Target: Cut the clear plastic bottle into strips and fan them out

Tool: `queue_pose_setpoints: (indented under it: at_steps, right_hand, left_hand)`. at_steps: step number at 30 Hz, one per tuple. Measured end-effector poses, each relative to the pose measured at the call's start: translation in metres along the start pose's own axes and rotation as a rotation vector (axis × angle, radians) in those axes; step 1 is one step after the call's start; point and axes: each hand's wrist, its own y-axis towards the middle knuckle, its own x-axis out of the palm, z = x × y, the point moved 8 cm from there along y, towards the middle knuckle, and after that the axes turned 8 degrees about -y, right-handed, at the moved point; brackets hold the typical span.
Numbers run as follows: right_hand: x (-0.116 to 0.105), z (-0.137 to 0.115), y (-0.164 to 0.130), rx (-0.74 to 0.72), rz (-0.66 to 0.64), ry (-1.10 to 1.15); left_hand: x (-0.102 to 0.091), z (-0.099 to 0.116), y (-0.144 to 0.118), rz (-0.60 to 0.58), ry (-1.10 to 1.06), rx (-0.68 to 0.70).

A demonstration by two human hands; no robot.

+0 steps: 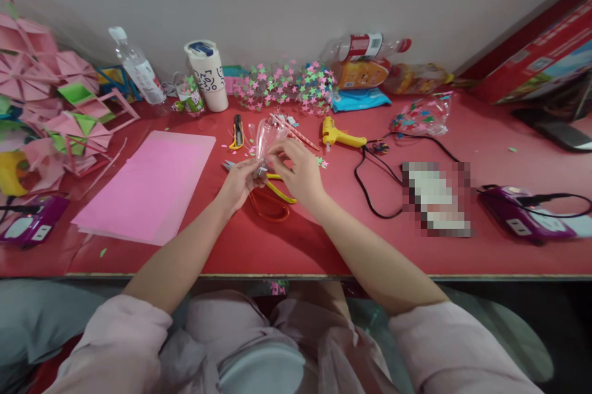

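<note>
My left hand (pixel 243 181) grips a clear, crinkled plastic piece (pixel 267 135) by its lower end, above the middle of the red table. The fingers of my right hand (pixel 296 169) are pinched together at the side of the same plastic. Whether anything small sits between those fingertips, I cannot tell. Beneath both hands lie scissors (pixel 269 212) with red and yellow handle loops, partly covered by the hands. A pink striped straw-like stick (pixel 300 134) rests just behind. To the left of the plastic is a yellow and black cutter knife (pixel 237 133).
Pink paper sheets (pixel 152 187) lie left. A yellow glue gun (pixel 342 135) and its black cord lie right, near a purple power box (pixel 522 212). A white tumbler (pixel 207 76), a bottle (pixel 139 70) and star-filled plastic (pixel 272 86) line the wall. Pink paper shapes (pixel 28 67) crowd the far left.
</note>
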Motion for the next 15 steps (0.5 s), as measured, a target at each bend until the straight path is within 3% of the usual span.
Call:
queue_pose_setpoints:
  at_steps: [8, 15]
  right_hand:
    - [0.0055, 0.0051, -0.0039, 0.081, 0.021, 0.06]
    - [0.0077, 0.0016, -0.0072, 0.028, 0.024, 0.024]
  left_hand:
    - [0.0022, -0.001, -0.0012, 0.004, 0.004, -0.004]
    - [-0.0012, 0.0002, 0.0005, 0.025, -0.023, 0.012]
